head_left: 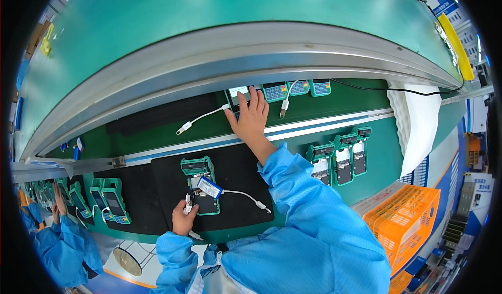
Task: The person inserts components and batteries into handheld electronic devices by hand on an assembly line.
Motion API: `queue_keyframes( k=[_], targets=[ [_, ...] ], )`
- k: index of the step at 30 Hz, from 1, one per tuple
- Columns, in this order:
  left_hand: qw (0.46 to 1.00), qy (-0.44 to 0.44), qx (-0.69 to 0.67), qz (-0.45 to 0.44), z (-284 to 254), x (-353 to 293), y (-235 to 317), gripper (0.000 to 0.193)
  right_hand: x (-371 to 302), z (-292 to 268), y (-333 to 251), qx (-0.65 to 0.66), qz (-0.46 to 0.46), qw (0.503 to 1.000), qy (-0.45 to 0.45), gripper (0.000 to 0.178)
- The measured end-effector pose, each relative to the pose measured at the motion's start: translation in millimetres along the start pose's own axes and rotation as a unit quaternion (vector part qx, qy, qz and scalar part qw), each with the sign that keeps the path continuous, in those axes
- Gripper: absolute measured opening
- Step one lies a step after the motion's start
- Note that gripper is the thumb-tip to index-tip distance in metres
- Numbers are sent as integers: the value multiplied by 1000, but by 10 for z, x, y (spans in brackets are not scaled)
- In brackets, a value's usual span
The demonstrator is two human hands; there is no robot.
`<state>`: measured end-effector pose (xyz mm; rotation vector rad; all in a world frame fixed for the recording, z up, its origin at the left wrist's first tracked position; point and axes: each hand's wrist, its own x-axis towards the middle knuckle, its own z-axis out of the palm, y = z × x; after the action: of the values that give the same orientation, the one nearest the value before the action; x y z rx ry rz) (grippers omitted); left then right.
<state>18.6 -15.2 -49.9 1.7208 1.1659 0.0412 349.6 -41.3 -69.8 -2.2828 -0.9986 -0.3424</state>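
Observation:
My right hand [250, 120] reaches across the rail to the far strip. Its fingers are spread over a handheld card terminal [234, 93] with a lit screen, partly hidden under them. A white cable [204, 116] runs left from that terminal. My left hand [183, 221] is closed, pinching a white cable plug [187, 204] beside an opened green-edged terminal [208, 206] on the black mat. Across this terminal lies a blue-and-white battery pack [209, 188], tilted. Another white cable [246, 194] stretches right from near the pack.
Three opened terminals [343, 163] stand to the right, several keypad terminals [275, 91] along the far strip. White foam sheet [415, 121] and an orange crate [402, 218] are at right. At left, more terminals [111, 200] lie near a co-worker's blue sleeve [68, 247]. A metal shelf edge [251, 45] overhangs.

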Motion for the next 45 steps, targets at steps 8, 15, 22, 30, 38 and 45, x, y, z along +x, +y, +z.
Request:
queue_keyframes(
  k=[8, 15, 22, 30, 38, 45],
  targets=[
    [999, 3, -36, -10, 4, -20, 36, 19, -184, -105, 35, 48, 30, 998, -5, 56],
    [999, 23, -2, 22, 23, -35, 22, 19, 59, -429, 206, 126, 96, 975, 153, 45],
    [998, 30, 47, 31, 133, -111, -14, 21, -1052, -765, -540, 204, -14, 919, -336, 27],
    [996, 62, -9, 62, 214, -169, -8, 24, -1570, -877, -665, 170, -28, 928, -330, 38],
    [992, 64, -105, 21, 230, -240, -207, 25, -1491, -847, -773, 199, 38, 910, -362, 55],
    [980, 97, -165, 47, 298, -169, -149, 21, -1400, -710, -1224, 5, -138, 939, -315, 56]
  ],
)
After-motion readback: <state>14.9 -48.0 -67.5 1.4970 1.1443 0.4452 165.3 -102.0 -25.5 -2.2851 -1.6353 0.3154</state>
